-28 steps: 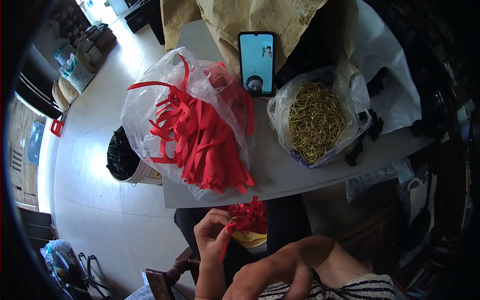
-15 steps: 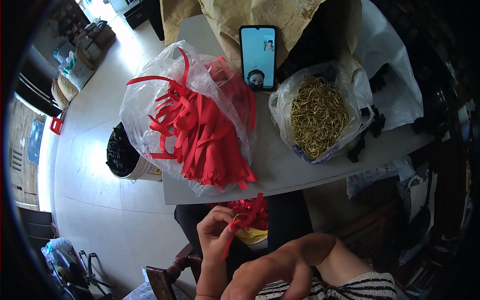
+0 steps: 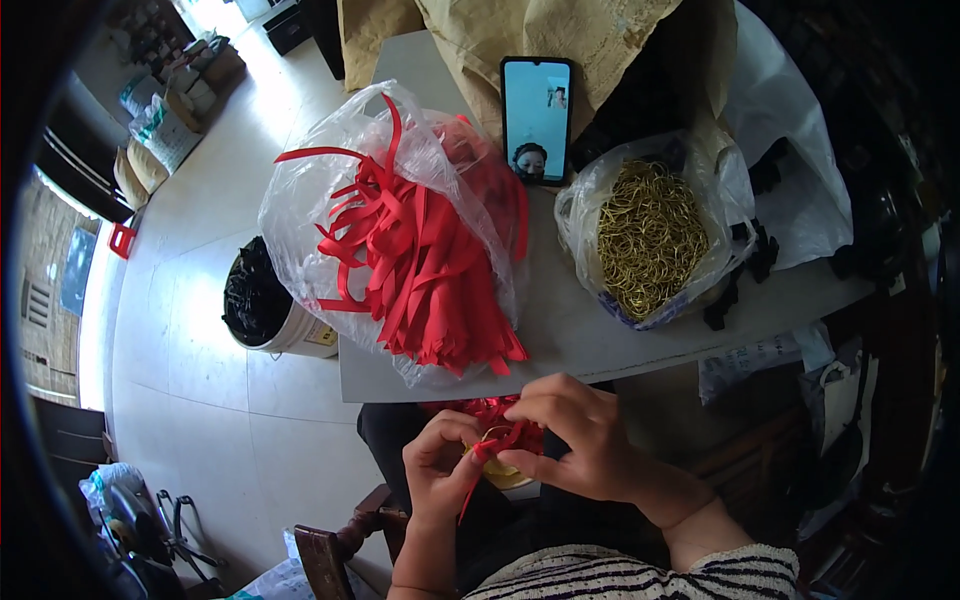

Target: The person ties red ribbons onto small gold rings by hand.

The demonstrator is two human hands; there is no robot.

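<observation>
Pale tiled floor (image 3: 190, 370) at left; right of it, a flat grey tabletop (image 3: 580, 345). On its left part, a clear plastic bag (image 3: 300, 215) with loose red fabric strips (image 3: 420, 270) inside and at its mouth; on its right part, a translucent white plastic bag (image 3: 576, 240) full of thin gold-coloured metal rings (image 3: 650, 240). Between the bags, farther off, a black-framed smartphone (image 3: 535, 115). Nearer than the table edge, above the lap, a narrow red ribbon (image 3: 482, 451) beside a single gold-coloured ring (image 3: 493, 431), pinched between thumb and fingers of the left hand (image 3: 436, 462). Close on the right, the right hand (image 3: 585, 440), thumb and fingers narrowly parted at the ribbon; impossible to tell whether gripping.
</observation>
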